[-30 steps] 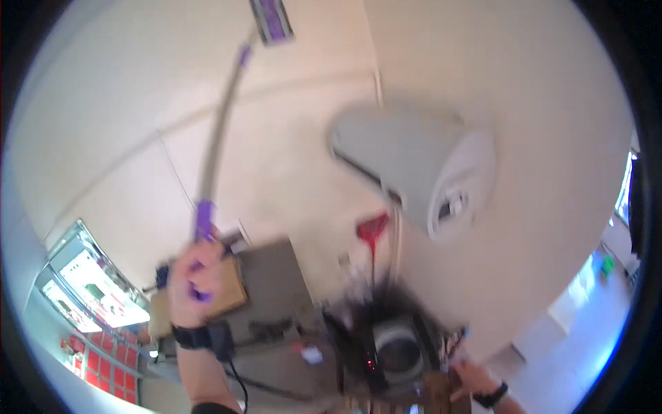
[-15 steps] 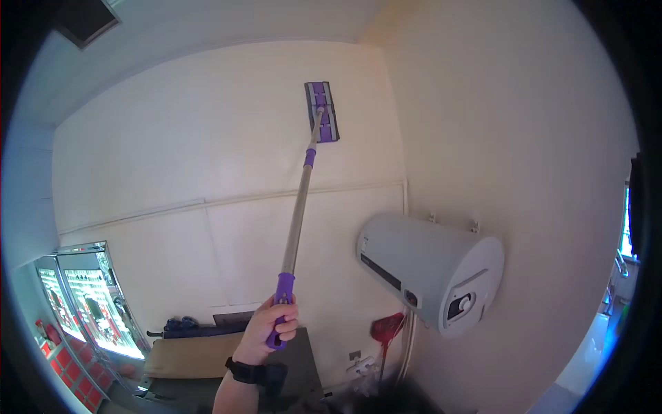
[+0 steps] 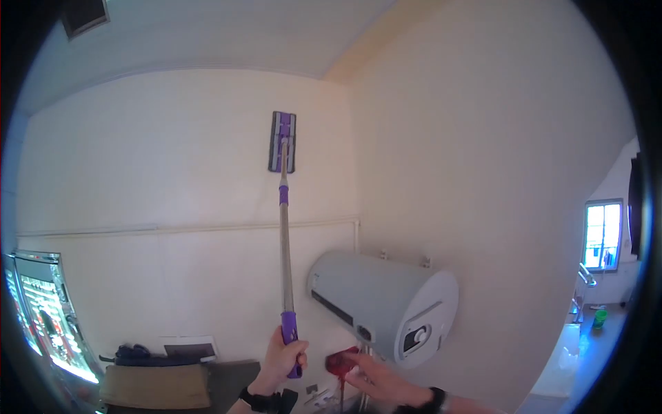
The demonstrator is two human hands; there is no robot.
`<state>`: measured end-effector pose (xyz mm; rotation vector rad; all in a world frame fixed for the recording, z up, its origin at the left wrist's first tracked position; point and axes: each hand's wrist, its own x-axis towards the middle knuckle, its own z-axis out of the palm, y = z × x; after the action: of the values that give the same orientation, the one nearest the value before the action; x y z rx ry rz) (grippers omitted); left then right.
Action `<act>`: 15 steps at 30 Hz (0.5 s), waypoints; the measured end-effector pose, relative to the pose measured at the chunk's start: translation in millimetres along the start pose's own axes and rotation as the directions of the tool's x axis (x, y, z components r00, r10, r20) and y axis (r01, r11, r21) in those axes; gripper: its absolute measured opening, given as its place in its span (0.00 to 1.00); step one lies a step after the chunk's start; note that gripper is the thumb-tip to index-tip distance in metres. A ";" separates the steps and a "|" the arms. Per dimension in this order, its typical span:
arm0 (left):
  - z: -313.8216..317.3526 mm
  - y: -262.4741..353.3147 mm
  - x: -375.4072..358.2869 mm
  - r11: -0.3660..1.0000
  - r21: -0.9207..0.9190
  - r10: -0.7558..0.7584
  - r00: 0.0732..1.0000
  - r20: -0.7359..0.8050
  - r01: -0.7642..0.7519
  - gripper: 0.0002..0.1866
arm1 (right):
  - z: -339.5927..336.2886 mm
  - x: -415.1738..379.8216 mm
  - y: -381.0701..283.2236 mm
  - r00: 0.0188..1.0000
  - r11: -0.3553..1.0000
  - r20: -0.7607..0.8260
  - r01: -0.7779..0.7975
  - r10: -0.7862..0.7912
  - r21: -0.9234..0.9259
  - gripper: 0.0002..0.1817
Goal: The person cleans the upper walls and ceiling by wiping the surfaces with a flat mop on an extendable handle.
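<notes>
My left hand (image 3: 277, 359) is closed round the purple grip of a flat mop (image 3: 287, 262), whose silver pole points upward. Its purple and grey rectangular head (image 3: 283, 141) lies against the upper part of the pale wall. To the right of the grip, my right hand (image 3: 383, 383) is raised with its fingers stretched out toward the left, holding nothing. Behind its fingertips a red, broad-ended object on a thin stick (image 3: 341, 361) is partly hidden; whether they touch cannot be made out. Dark bands circle both wrists.
A grey water heater (image 3: 379, 297) is mounted on the wall above my right hand. A thin pipe (image 3: 207, 227) crosses the wall. Low on the left, a brown board (image 3: 153, 386) and dark items stand near a glass door (image 3: 52, 310). A window (image 3: 603, 234) shows far right.
My view has turned right and upward. My right hand has come in from the lower right. My left hand still grips the flat mop, whose pole looks more upright.
</notes>
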<state>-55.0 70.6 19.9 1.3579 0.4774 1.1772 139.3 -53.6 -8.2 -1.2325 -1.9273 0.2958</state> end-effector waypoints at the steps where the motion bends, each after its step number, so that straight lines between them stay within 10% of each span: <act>1: 3.0 0.8 -2.3 0.998 0.069 0.014 1.000 -0.007 -0.014 0.16 | 8.8 29.5 1.6 0.997 0.997 -0.080 0.015 -0.009 0.077 0.37; 8: -4.4 -55.1 -45.1 0.939 0.343 0.067 0.990 -0.121 -0.022 0.20 | 26.7 142.1 -43.2 0.949 0.684 0.076 -0.276 0.307 0.675 0.27; 10: 17.3 -62.4 -91.9 0.876 0.476 0.166 0.977 -0.133 -0.084 0.26 | 37.0 149.1 -30.4 0.953 0.363 0.198 -0.272 0.227 0.891 0.16; 12: -5.7 -154.2 -79.6 0.860 0.485 0.270 0.948 -0.171 -0.158 0.21 | 41.7 130.1 -64.9 0.937 0.464 0.101 -0.257 0.335 0.848 0.15; 15: 31.6 -70.1 -152.8 0.795 0.600 0.244 0.954 -0.177 -0.092 0.19 | 60.1 97.6 -64.4 0.897 0.456 0.051 -0.273 0.440 0.847 0.14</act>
<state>-64.0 -60.5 -89.6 1.8204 0.9787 1.4230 34.3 9.6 39.4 -0.9007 -1.0447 1.1643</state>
